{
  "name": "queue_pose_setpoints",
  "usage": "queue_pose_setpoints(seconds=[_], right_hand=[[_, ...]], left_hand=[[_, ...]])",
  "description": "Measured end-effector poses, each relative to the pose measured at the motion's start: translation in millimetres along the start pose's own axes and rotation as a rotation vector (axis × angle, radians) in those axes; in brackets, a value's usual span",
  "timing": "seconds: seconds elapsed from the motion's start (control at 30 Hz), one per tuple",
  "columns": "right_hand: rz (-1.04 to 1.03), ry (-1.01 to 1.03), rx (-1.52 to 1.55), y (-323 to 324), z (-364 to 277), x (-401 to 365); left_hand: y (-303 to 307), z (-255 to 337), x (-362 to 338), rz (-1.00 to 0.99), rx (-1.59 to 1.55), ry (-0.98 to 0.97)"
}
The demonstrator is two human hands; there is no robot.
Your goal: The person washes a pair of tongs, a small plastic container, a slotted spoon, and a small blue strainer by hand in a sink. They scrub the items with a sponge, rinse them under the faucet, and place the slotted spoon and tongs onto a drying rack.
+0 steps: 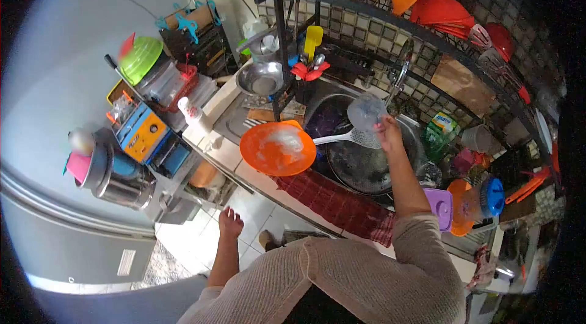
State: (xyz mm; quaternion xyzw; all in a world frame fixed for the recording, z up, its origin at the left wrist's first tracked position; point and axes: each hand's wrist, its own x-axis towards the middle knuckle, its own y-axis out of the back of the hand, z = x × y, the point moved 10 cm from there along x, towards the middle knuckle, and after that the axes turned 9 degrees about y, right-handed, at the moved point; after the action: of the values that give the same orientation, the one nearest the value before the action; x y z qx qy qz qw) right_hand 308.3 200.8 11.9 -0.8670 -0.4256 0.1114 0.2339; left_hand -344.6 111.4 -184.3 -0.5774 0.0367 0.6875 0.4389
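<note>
My right hand [388,133] is closed on the edge of a translucent plastic bowl [365,109], held over the sink. Just beneath it, a white slotted skimmer [334,139] lies with its handle pointing left, across a large dark round pan [360,168] in the sink. To the left, an orange plate [278,148] smeared with white suds rests at the counter edge, above a dark red cloth [342,205]. My left hand [231,223] hangs low over the floor, away from the counter. Its fingers are loosely bent and hold nothing.
A faucet [400,73] rises behind the sink, under a black dish rack [366,6]. Right of the sink stand a green soap bottle [441,134], a purple lid [438,208] and a blue-capped jar [488,197]. A metal bowl [261,78] and white bottle [192,113] sit left.
</note>
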Motion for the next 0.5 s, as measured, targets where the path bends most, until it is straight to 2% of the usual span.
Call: queue_pose_setpoints(seconds=[0.07, 0.1, 0.17, 0.3, 0.37, 0.4, 0.43, 0.47, 0.5], right_hand=[[0.181, -0.330, 0.401, 16, 62, 27], [0.170, -0.343, 0.393, 13, 63, 28], [0.100, -0.411, 0.646, -16, 62, 24], [0.102, -0.364, 0.438, -27, 52, 18], [-0.226, -0.407, 0.435, -28, 47, 29], [-0.234, -0.360, 0.520, -39, 32, 18], [-0.236, -0.316, 0.606, -47, 15, 8], [-0.261, -0.343, 0.597, -51, 15, 1], [-0.201, -0.387, 0.538, -45, 19, -1]], left_hand=[[-34, -4, -20, -0.071, -0.002, -0.069], [-42, -9, -23, -0.124, 0.003, -0.089], [-46, -24, -34, -0.108, -0.016, -0.101], [-26, -44, -49, -0.102, 0.029, -0.123], [-24, -37, -69, 0.018, 0.281, -0.225], [-26, -32, -77, 0.072, 0.395, -0.256], [-34, -24, -89, 0.040, 0.509, -0.314], [-43, -15, -99, 0.048, 0.583, -0.365], [-55, -5, -107, 0.056, 0.665, -0.412]])
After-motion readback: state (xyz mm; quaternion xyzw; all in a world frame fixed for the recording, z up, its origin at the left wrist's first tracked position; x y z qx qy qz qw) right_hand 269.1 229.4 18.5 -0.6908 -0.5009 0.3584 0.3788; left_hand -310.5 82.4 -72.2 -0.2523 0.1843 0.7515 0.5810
